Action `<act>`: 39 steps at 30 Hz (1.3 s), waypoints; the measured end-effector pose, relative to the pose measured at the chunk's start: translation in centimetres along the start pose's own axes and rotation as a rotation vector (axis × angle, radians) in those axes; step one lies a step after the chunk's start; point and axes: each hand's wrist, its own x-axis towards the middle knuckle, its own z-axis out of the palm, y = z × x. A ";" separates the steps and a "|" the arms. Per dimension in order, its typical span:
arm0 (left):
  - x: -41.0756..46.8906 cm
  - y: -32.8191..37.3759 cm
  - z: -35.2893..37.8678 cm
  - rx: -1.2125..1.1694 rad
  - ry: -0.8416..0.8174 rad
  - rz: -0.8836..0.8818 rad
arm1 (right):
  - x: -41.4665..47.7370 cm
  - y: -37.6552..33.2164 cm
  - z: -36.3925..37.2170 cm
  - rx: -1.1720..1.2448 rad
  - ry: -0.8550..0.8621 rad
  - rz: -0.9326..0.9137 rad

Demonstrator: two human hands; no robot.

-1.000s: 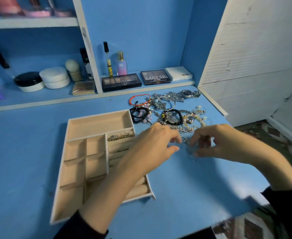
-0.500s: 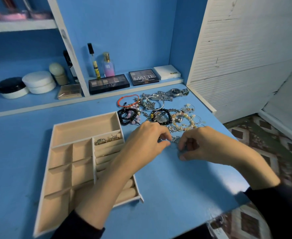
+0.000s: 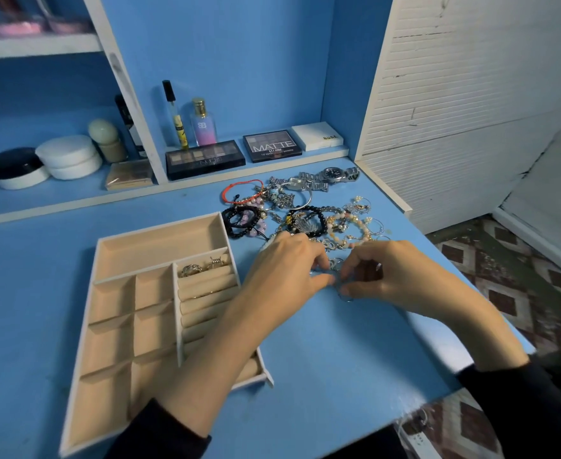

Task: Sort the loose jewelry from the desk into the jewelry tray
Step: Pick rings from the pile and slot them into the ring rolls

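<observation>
A beige jewelry tray (image 3: 159, 243) with several compartments lies on the blue desk (image 3: 322, 352); a few rings (image 3: 202, 267) sit in its ring rolls. A pile of loose jewelry (image 3: 305, 217), with bracelets, bead strings and a silver watch (image 3: 332, 175), lies at the desk's back right. My left hand (image 3: 285, 266) and my right hand (image 3: 391, 276) meet just in front of the pile. Both pinch small silver rings (image 3: 337, 270) between their fingertips. My left forearm crosses over the tray's right side.
Makeup palettes (image 3: 206, 159), perfume bottles (image 3: 202, 122) and cream jars (image 3: 68, 157) stand on the low shelf behind. A white slatted panel (image 3: 454, 111) bounds the desk's right side. Patterned floor shows beyond the desk's right edge.
Both hands stay together in front of the pile, fingering the small silver pieces. The camera view has shifted slightly; the tray and pile have not moved.
</observation>
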 end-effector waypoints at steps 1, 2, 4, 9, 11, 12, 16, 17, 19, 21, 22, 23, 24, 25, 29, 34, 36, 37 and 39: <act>0.0 0.0 0.0 0.001 -0.004 0.005 | 0.0 0.0 -0.1 -0.032 -0.021 0.006; -0.1 0.0 0.0 0.002 -0.010 0.008 | 0.0 0.0 -0.2 -0.062 -0.038 0.008; -0.2 0.0 -0.3 -0.005 -0.029 0.000 | 0.1 -0.1 -0.3 -0.102 -0.049 0.008; -0.6 -0.4 -1.4 0.018 -0.108 -0.032 | 0.9 -0.2 0.5 -0.128 0.021 -0.020; -0.8 -0.5 -1.7 0.041 -0.118 -0.037 | 1.1 -0.2 0.7 -0.149 0.044 -0.046; -0.8 -0.6 -1.8 0.046 -0.120 -0.040 | 1.1 -0.3 0.6 -0.157 0.044 -0.053; -1.0 -0.6 -1.7 0.039 -0.138 -0.036 | 0.8 -0.4 -0.1 -0.198 -0.055 -0.055; -1.0 -0.6 -1.6 0.036 -0.143 -0.036 | 0.8 -0.6 -0.2 -0.205 -0.068 -0.051; -0.9 -0.6 -1.6 0.023 -0.144 -0.045 | 1.0 -0.8 -0.2 -0.203 -0.071 -0.038; -0.6 -0.5 -1.7 0.012 -0.151 -0.063 | 1.3 -1.1 -0.1 -0.204 -0.082 -0.024; -0.5 -0.5 -1.7 0.006 -0.160 -0.073 | 1.4 -1.2 0.0 -0.205 -0.095 -0.015; -0.5 -0.5 -1.8 -0.005 -0.172 -0.083 | 1.6 -1.4 0.0 -0.204 -0.110 -0.003; -0.4 -0.4 -1.8 -0.021 -0.185 -0.092 | 1.7 -1.4 -0.1 -0.202 -0.122 0.008; -0.4 -0.4 -1.9 -0.039 -0.192 -0.101 | 1.8 -1.5 -0.1 -0.200 -0.129 0.015; -0.6 -0.3 -1.7 -0.067 -0.151 -0.104 | 1.7 -1.6 0.2 -0.176 -0.095 0.002; -2.0 -0.6 -2.2 -0.175 -0.032 -0.106 | 1.2 -1.2 0.8 -0.089 0.015 -0.043; -3.1 -1.2 -3.1 -0.206 0.059 -0.126 | 1.2 -1.3 1.0 -0.044 0.060 -0.051; -3.8 -1.7 -3.6 -0.215 0.105 -0.137 | 1.2 -1.5 1.2 -0.012 0.081 -0.058; -5.3 -2.9 -4.7 -0.244 0.183 -0.170 | 1.4 -2.3 1.7 0.057 0.129 -0.084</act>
